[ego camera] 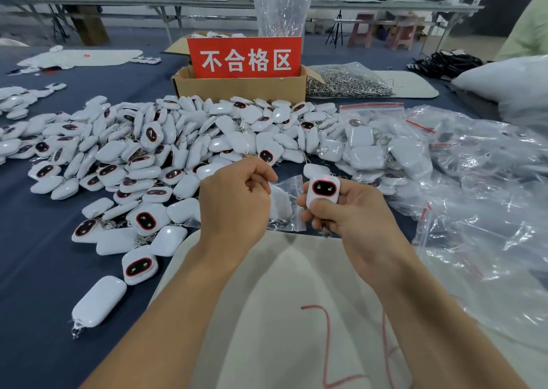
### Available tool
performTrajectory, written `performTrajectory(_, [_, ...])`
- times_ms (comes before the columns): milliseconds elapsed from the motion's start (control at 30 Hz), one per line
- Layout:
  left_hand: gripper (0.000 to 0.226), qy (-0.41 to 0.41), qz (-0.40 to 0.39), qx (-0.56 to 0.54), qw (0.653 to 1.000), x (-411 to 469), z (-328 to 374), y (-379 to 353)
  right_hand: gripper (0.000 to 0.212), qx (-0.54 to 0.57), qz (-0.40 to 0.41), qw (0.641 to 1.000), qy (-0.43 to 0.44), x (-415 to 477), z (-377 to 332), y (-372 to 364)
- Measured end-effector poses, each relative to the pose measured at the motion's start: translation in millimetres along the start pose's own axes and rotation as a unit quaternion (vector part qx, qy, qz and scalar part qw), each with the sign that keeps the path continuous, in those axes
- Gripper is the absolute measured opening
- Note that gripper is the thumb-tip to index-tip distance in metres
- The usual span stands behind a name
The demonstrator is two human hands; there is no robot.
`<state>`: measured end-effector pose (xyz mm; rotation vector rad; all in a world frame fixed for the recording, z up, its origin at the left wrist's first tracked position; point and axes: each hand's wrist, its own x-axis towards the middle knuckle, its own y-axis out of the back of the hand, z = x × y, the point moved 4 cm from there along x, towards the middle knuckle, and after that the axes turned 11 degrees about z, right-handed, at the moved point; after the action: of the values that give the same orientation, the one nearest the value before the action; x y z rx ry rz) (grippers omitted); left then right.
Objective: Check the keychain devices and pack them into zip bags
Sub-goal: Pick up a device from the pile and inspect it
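Thumb and fingers of the right grip (355, 219) curl round one white keychain device (323, 190), held face up above the middle of the counter (32, 270) near its near edge. The device's dark oval screen has a red rim and two small lock icons, and a tiny red light glows above it. Its metal clasp (325, 229) hangs out below the palm. Just to the left, the left grip (237, 201) is clenched, its curled fingers pinching the left edge of a clear zip bag (289, 210) that holds another white device; the bag hangs between the two grips, close to the held device, though whether it touches it cannot be told. Beneath both forearms a pale mat (267, 314) with red pen marks lies at the near edge. A loose heap of devices (133, 151) spreads across the left half of the blue counter, some screen up, some showing plain white backs. Toward the far edge stands a cardboard box (240, 87) with a red sign (244, 58) in white characters propped in it, and right of the box sits a clear sack of metal rings (347, 83). Along the right edge are filled bags (385, 148) with red zip strips and a crumpled pile of empty bags (480, 199).
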<state>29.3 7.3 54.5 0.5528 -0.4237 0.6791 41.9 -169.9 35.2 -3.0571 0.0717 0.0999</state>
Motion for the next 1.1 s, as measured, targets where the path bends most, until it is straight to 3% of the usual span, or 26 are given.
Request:
performTrajectory(133, [0.044,0.005,-0.016,-0.004,1.000,-2.8,0.4,-3.4,0.026,-0.012,0.003,1.000,0.005,0.4,0.9,1.8])
performTrajectory(300, [0.042,-0.052,-0.058,-0.050,0.996,-8.9,13.4,-7.6,0.027,-0.039,0.007,0.999,0.031,1.0,0.7,0.7])
performTrajectory(467, [0.023,-0.044,-0.114,-0.094,0.988,-13.6,17.7,-17.6,0.019,-0.138,0.039,0.984,0.105,-0.9,-1.8,2.0])
performTrajectory(667, [0.022,-0.044,-0.083,-0.029,0.995,-10.2,5.7,-15.0,0.027,0.010,0.085,0.992,0.097,2.6,-10.7,14.0])
performTrajectory(933, [0.024,-0.073,-0.082,-0.005,0.994,-10.5,5.2,-17.0,0.014,0.035,0.077,0.994,0.069,1.8,-10.1,12.4])
performTrajectory(1033, [0.031,-0.047,-0.084,-0.073,0.993,-11.6,8.3,-17.7,0.007,0.066,0.100,0.993,0.019,4.0,-7.6,14.5])
performTrajectory(1100, [0.052,-0.068,-0.110,-0.094,0.987,-13.5,12.3,-17.5,0.010,0.078,0.105,0.991,-0.018,4.0,-5.3,14.4])
